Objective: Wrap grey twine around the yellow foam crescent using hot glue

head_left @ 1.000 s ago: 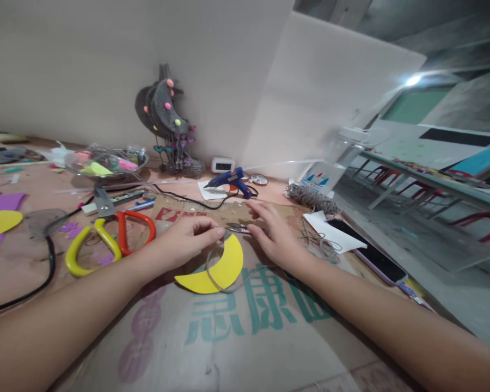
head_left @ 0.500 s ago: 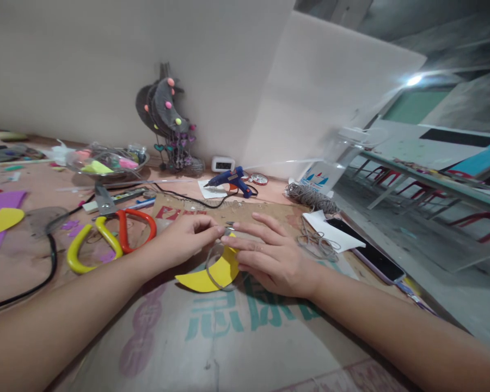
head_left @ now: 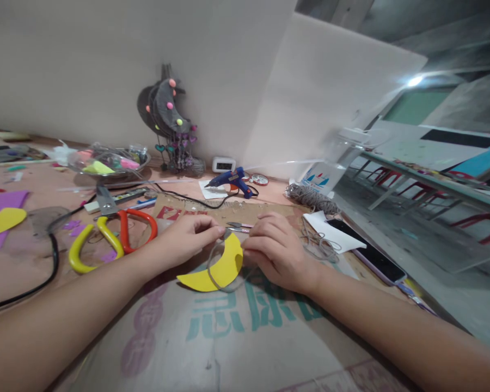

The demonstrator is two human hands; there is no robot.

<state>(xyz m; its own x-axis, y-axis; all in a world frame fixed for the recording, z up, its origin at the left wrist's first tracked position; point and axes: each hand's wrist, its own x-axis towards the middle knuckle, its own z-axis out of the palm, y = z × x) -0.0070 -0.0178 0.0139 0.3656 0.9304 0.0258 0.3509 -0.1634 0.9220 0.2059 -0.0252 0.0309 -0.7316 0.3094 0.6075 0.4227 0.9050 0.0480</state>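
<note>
A yellow crescent (head_left: 220, 272) lies on the cardboard (head_left: 179, 343) between my hands, a loop of grey yarn (head_left: 209, 261) lying across it. My left hand (head_left: 191, 237) is closed in a pinch at the crescent's upper tip, on the grey yarn. To the right, my right hand (head_left: 275, 247) has its fingers curled and pressed together beside the crescent's outer edge; what its fingertips hold, if anything, is hidden. Small snips (head_left: 239, 227) rest just behind the crescent's tip, between the two hands.
Scissors with yellow and red handles (head_left: 124, 231) lie left of my left hand. Behind are a blue glue gun (head_left: 231, 181), a bowl of bits (head_left: 110, 171) and hanging grey crescents (head_left: 167, 109). On the right are grey yarn (head_left: 312, 198) and a phone (head_left: 371, 253).
My right hand has drawn back to the right off the crescent's tip and its fingers have curled in. The snips and the upper crescent now show more. My left hand has hardly moved.
</note>
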